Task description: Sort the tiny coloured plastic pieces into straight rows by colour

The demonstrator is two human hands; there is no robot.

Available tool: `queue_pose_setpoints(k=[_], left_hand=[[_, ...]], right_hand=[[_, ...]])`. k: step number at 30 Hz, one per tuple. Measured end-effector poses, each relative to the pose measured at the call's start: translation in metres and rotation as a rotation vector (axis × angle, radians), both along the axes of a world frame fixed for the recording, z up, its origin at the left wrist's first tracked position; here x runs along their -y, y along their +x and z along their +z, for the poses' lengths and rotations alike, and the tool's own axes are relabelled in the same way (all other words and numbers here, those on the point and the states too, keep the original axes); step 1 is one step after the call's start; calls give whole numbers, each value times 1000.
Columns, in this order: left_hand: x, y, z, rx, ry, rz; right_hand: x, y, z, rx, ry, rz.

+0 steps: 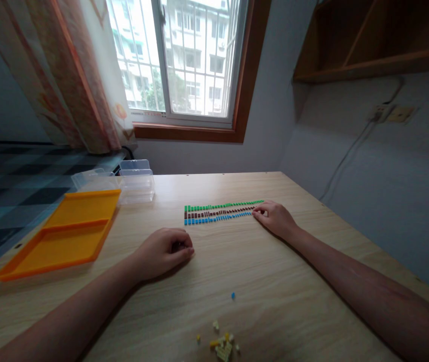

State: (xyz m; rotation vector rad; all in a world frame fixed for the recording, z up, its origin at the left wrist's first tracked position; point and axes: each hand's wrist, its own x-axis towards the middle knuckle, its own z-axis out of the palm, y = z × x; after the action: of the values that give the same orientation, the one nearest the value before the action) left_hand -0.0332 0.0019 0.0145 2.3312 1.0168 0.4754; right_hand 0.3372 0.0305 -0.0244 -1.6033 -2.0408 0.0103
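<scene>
Three rows of tiny bricks lie side by side on the wooden table (pixel 312 281): a green row (pixel 222 205), a brown row (pixel 218 212) and a blue row (pixel 216 218). My right hand (pixel 274 217) rests at the right end of these rows, fingers pinched together against the end of the brown and blue rows. My left hand (pixel 163 251) lies on the table below the rows' left end, fingers curled into a loose fist; I cannot make out anything in it. A single blue brick (pixel 233 295) lies loose nearer me.
A small heap of yellow and pale bricks (pixel 222 346) sits at the near table edge. An orange two-part tray (pixel 63 234) lies at the left, with clear plastic boxes (pixel 135 181) behind it. A window, a curtain and a wall shelf stand beyond.
</scene>
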Motion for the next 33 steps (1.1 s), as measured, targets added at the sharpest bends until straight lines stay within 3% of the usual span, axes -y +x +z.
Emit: queue_pose_setpoints(k=[33], left_hand=[[1, 0, 0, 8, -13, -8]], right_hand=[[3, 4, -2, 10, 9, 92]])
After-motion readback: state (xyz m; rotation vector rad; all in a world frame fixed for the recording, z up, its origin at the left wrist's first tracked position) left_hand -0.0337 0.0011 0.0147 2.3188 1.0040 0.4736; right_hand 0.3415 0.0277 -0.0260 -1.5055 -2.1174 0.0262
